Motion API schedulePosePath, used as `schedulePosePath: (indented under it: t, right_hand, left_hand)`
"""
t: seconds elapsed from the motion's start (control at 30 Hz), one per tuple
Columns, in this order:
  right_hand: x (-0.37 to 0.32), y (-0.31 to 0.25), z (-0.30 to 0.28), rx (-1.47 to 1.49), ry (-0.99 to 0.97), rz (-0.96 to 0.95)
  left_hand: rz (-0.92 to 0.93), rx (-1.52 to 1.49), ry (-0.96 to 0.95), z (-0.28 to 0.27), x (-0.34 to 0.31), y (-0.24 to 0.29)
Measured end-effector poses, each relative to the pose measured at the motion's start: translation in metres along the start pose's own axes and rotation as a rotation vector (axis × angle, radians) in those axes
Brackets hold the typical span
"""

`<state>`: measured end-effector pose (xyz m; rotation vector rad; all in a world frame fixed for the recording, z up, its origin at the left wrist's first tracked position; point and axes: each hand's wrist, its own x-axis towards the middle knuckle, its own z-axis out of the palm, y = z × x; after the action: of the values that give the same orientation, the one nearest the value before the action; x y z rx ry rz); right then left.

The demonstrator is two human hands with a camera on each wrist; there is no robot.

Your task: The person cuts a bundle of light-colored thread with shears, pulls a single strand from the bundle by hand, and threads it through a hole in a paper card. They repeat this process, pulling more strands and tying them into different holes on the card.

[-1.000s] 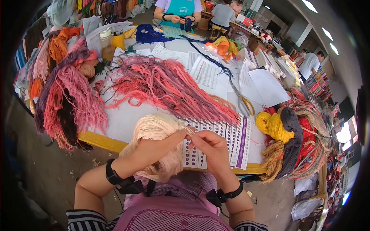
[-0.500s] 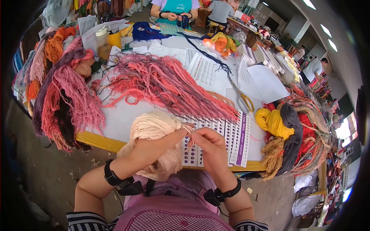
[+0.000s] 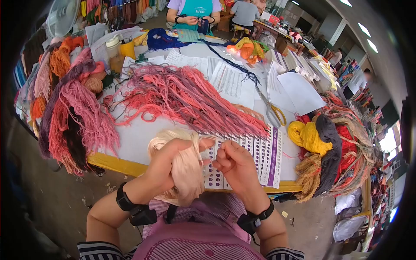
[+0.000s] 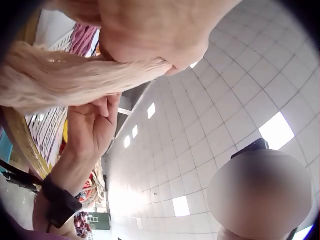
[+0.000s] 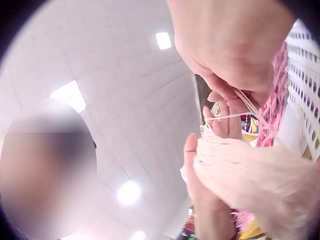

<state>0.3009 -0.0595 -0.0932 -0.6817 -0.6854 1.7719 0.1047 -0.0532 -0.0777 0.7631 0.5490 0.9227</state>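
Observation:
A cream skein of yarn [image 3: 188, 169] hangs over the table's front edge, gripped by my left hand [image 3: 167, 162] between thumb and fingers. Just to the right, my right hand [image 3: 237, 169] has its fingertips bent together. The right wrist view shows thin cream strands [image 5: 247, 102] pinched by my right hand [image 5: 232, 45] and running to the skein [image 5: 240, 165], with the left hand [image 5: 205, 200] behind it. In the left wrist view the skein [image 4: 65, 82] stretches from under my left hand [image 4: 150, 30], and the right hand [image 4: 90, 130] is below it.
Pink and purple yarn [image 3: 190, 99] lies across the table beside a punched card [image 3: 271, 160]. Scissors [image 3: 274, 112], papers [image 3: 227, 80] and a bottle [image 3: 114, 54] are farther back. Yarn bundles hang at left [image 3: 84, 108] and right [image 3: 325, 143]. A person in a teal apron [image 3: 197, 11] sits opposite.
My left hand has turned and drawn back leftward, its thumb now over the skein. The hands have moved slightly apart, the right a little lower and to the right.

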Motion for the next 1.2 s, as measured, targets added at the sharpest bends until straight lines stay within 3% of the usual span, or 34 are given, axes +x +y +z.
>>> schedulePosePath:
  t: [0.03, 0.1, 0.2, 0.3, 0.4, 0.47, 0.6, 0.67, 0.8, 0.87, 1.03, 1.13, 1.2]
  right_hand:
    - [0.001, -0.002, 0.002, 0.007, -0.002, -0.008]
    - [-0.001, -0.009, 0.011, -0.175, -0.05, 0.181]
    - [-0.004, -0.005, 0.028, -0.404, 0.008, 0.112]
    - [-0.008, -0.007, 0.038, -0.357, 0.069, 0.059]
    - [-0.008, 0.001, 0.018, -0.34, -0.005, 0.033]
    - [-0.009, 0.004, 0.017, -0.344, 0.004, 0.018]
    - [-0.008, 0.004, 0.019, -0.349, 0.031, -0.008]
    - [-0.008, 0.002, 0.027, -0.401, 0.004, -0.021]
    - [-0.007, 0.003, 0.028, -0.418, -0.003, -0.05]
    - [-0.007, 0.004, 0.019, -0.402, 0.014, -0.039]
    - [-0.005, 0.007, 0.011, -0.382, -0.013, -0.026]
    - [-0.002, 0.008, 0.017, -0.314, 0.026, -0.112]
    - [0.002, 0.004, 0.017, -0.132, 0.081, -0.031]
  left_hand:
    - [-0.037, -0.173, 0.046, 0.007, -0.003, 0.006]
    - [-0.019, -0.197, 0.027, 0.013, -0.005, 0.01]
    - [-0.082, -0.229, -0.019, 0.016, -0.008, 0.013]
    - [-0.115, -0.118, -0.019, 0.002, -0.011, 0.006]
    - [-0.021, 0.079, 0.03, -0.017, -0.013, 0.0]
    - [0.172, 0.373, 0.027, -0.018, -0.017, 0.001]
    - [0.165, 0.283, 0.084, -0.014, -0.014, -0.001]
    - [0.067, 0.127, 0.029, -0.01, -0.013, 0.0]
    - [0.103, 0.21, 0.008, -0.009, -0.012, -0.006]
    - [0.001, 0.065, 0.126, -0.002, -0.013, 0.002]
    - [0.005, 0.155, 0.178, 0.0, -0.014, 0.003]
    - [0.03, 0.191, 0.156, -0.009, -0.01, -0.001]
    - [0.042, 0.187, 0.137, -0.005, -0.008, 0.004]
